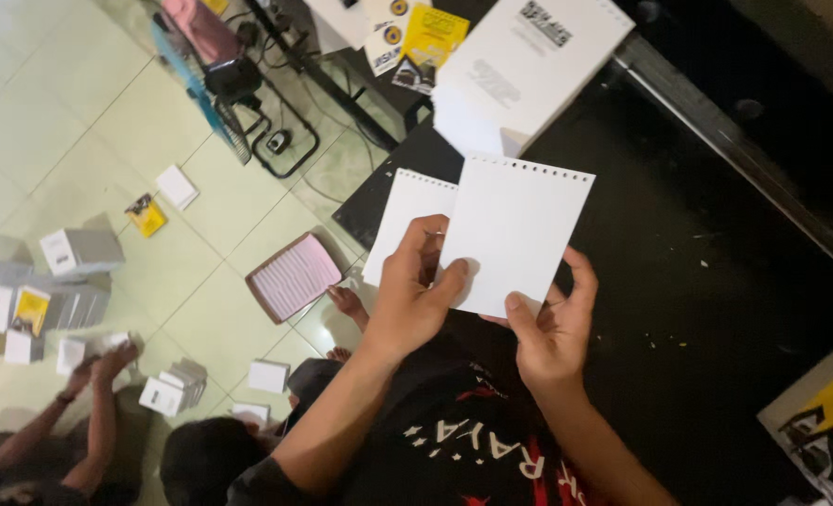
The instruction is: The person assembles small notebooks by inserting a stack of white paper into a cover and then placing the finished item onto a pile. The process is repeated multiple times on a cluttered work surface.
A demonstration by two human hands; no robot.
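A: What do your hands hold?

B: A white punched sheet (pixel 515 230), perforated along its top edge. Your right hand (pixel 552 333) pinches its lower edge, thumb on the face; your left hand (pixel 414 295) grips its left side, closed on the paper. It sits above the black table (pixel 716 281).

A: And around it?

B: A second punched sheet (pixel 407 220) lies just behind, to the left. A stack of white paper (pixel 529 61) rests farther up. Below left, another person's hand (pixel 117 356) reaches among small white boxes (pixel 168 394) on the tiled floor (pixel 51 122).
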